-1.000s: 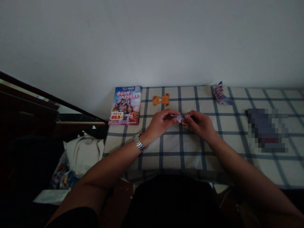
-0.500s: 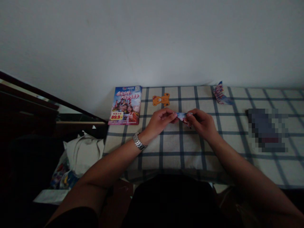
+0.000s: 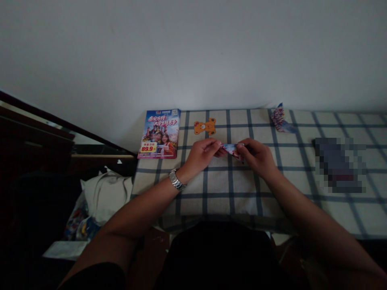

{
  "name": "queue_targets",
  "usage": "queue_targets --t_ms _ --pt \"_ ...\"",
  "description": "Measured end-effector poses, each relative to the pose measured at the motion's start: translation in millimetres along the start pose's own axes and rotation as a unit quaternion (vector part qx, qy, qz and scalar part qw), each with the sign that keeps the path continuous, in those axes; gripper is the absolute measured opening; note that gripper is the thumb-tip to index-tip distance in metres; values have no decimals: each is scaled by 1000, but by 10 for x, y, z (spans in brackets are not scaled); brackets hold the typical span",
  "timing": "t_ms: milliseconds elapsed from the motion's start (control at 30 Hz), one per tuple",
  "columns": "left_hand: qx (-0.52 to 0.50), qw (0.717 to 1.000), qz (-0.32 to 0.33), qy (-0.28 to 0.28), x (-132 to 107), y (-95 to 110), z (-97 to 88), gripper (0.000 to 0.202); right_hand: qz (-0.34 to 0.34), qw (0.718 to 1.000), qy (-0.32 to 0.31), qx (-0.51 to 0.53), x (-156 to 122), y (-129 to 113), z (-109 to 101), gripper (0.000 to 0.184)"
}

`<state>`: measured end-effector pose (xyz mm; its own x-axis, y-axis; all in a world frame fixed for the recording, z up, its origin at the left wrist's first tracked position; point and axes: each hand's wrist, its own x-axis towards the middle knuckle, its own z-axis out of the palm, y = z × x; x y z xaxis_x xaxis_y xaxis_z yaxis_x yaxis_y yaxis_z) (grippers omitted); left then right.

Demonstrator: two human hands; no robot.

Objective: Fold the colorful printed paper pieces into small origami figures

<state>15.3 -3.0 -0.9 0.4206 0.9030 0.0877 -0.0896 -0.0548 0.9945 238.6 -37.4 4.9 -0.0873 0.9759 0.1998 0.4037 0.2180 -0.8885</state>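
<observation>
My left hand (image 3: 203,154) and my right hand (image 3: 256,156) meet over the middle of a checked tablecloth (image 3: 229,189). Between their pinched fingertips is a small folded piece of printed paper (image 3: 232,148), blue and red, held just above the cloth. Each hand grips one end of it. A metal watch (image 3: 176,180) sits on my left wrist.
A colourful flyer (image 3: 160,133) lies at the table's left edge. An orange bear-shaped cutout (image 3: 205,126) lies behind my hands. Another folded printed paper (image 3: 280,119) stands at the back right. A blurred dark item (image 3: 340,165) lies to the right. Cloth and bags (image 3: 102,197) lie on the floor left.
The folded paper has shifted slightly right and is turned between my fingertips; my left thumb and fingers have re-pinched its left end. My arms have barely moved.
</observation>
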Motion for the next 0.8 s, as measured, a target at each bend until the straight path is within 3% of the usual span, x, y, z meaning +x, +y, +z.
queue_targets --t_ms 267,467,800 --pt "119 992 48 -6 -5 -14 -78 38 8 1000 -11 5 -3 21 -8 36" --pt "176 979 95 44 36 -58 -134 27 7 1000 1 2 6 39 -15 34" --pt "164 981 99 27 12 -29 -122 22 9 1000 -5 7 4 38 -17 33"
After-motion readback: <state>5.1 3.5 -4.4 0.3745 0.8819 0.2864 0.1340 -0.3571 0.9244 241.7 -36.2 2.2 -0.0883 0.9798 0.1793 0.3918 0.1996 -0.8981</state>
